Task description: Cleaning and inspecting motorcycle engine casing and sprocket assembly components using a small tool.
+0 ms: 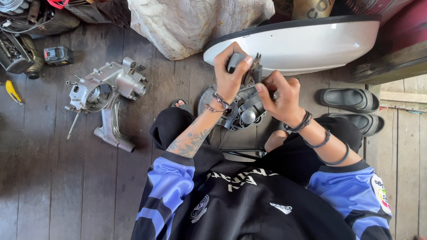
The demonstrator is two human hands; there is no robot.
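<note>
Left hand (230,73) is closed around a grey tool handle (235,61) above the engine cover (242,111) that sits on the plank floor (53,178) between the knees. Right hand (280,95) pinches a small dark part (257,71) against it (its exact kind is unclear). Fitting or prying seems the step in hand; the next move calls for steady grip and careful alignment.

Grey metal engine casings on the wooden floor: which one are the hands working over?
The grey metal casing directly under the left hand and right hand; the other silver casing lies untouched, apart at picture left.
</note>
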